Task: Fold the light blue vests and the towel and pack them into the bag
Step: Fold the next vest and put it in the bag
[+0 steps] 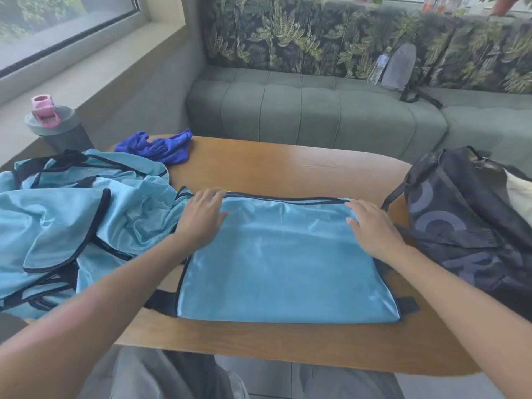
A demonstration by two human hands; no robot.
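Note:
A light blue vest (285, 263) with dark trim lies flat on the wooden table (273, 168), folded to a rectangle. My left hand (201, 217) rests flat on its far left corner, fingers straight. On the vest's far right corner my right hand (371, 228) presses down flat. A heap of more light blue vests (72, 214) lies at the left of the table. Beyond the heap sits a crumpled dark blue towel (161, 146). The black bag (466, 226) stands at the table's right edge, open at its top.
A grey shaker bottle (56, 125) with a pink lid stands at the far left by the window sill. A green sofa (316, 110) runs behind the table, with a plastic bottle (378, 66) and a grey pouch (400, 67) on it. My knees show below the table's near edge.

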